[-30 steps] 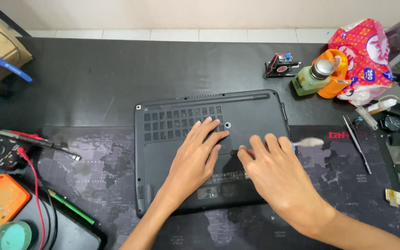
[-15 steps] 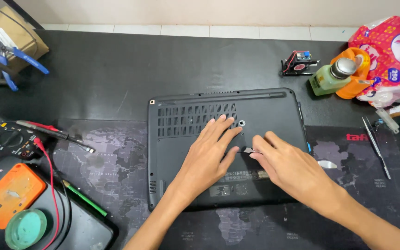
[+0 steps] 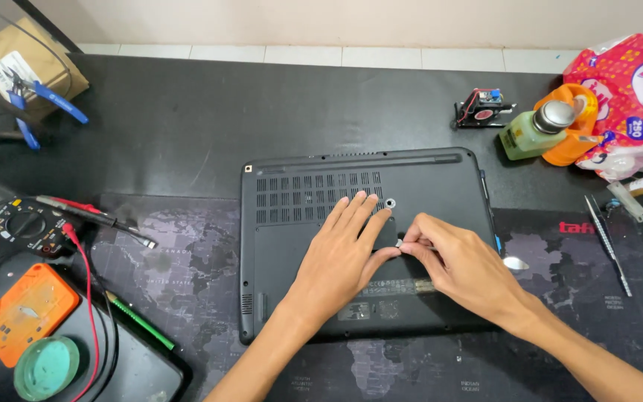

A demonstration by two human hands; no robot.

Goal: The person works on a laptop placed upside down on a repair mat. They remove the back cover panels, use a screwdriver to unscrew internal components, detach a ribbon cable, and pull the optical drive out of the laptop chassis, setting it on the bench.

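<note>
Black tabletop (image 3: pixel 187 126) under a map-printed mat carries a laptop (image 3: pixel 440 179) lying bottom-up at its middle. On its base, the left hand (image 3: pixel 344 257) rests flat and open; the right hand (image 3: pixel 459 264) pinches a tiny pale piece (image 3: pixel 399 243), too small to identify. Cover looks still on; fingers hide the spot beneath.

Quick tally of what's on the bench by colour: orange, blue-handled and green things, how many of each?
Orange: 2, the orange meter case and the orange cup.
Blue-handled: 1, the pliers.
Green: 3, the green round tin, the green bottle and the green pencil.
Total: 6.
</note>
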